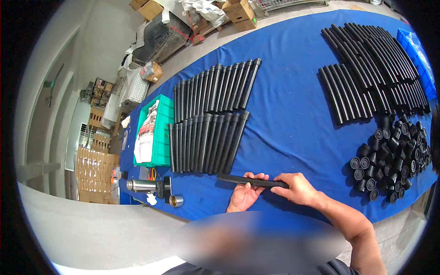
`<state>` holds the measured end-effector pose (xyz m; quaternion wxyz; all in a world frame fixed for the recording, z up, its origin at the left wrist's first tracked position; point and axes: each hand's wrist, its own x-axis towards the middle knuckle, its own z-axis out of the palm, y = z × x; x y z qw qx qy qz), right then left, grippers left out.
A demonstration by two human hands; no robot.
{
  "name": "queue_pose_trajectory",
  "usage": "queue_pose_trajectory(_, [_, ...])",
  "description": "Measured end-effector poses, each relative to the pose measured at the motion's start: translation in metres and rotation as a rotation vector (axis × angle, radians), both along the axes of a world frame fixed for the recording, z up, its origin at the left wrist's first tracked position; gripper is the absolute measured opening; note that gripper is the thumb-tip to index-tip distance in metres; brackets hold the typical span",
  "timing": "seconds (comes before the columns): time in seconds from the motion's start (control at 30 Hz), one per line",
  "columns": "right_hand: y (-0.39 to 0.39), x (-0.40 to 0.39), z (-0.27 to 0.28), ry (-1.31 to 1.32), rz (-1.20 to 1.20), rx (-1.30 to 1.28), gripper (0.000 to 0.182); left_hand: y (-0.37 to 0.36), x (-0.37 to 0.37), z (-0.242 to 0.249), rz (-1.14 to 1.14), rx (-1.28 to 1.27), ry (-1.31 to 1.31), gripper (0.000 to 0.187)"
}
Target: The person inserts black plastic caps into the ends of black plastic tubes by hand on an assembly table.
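Note:
Across the front of the blue-covered table (284, 110) I hold one black tube (233, 178), its far end pointing left. My left hand (247, 192) is under the tube near its middle, with the fingers wrapped round it. At the tube's right end, my right hand (295, 189) grips from above. Two rows of black tubes with wider top ends (206, 142) lie ahead and to the left. On the right side are stacked plain black tubes (341, 96), and nearer to me a heap of black caps (385, 160).
A green crate (162, 133) with white bags stands at the left. Near the left front edge lie a steel flask (143, 185) and a metal cup (176, 200). A blue crate (419, 64) sits at the far right. Cardboard boxes (240, 13) are beyond the table.

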<state>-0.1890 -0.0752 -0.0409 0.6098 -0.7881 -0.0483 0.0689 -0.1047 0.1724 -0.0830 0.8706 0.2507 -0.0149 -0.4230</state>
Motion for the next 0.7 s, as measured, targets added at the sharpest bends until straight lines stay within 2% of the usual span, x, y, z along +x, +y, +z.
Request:
queue_pose_trajectory(0.1, [0.012,-0.005,-0.006,-0.585,-0.117,-0.413,0.031,0.0,0.001,-0.002,0.009,-0.014,0.016,0.027])
queue_pose_trajectory(0.13, [0.013,-0.006,-0.005,-0.543,-0.12,-0.384,0.03,0.002,0.0,-0.002,0.014,-0.021,0.019,0.027])
queue_pose_trajectory(0.23, [0.0,0.0,0.013,0.105,0.061,0.023,0.034,0.003,0.0,-0.004,0.007,-0.023,-0.015,0.027])
queue_pose_trajectory(0.27, [-0.003,0.002,0.017,0.183,0.088,0.016,0.035,0.003,0.0,-0.004,0.015,-0.018,-0.017,0.027])
queue_pose_trajectory(0.37, [0.005,-0.004,-0.003,-0.262,-0.044,-0.137,0.033,0.001,-0.001,-0.001,0.025,-0.01,-0.024,0.027])
queue_pose_trajectory(0.7, [0.009,-0.004,-0.011,-0.256,-0.046,-0.047,0.033,0.003,-0.001,-0.005,0.024,-0.023,-0.043,0.025])
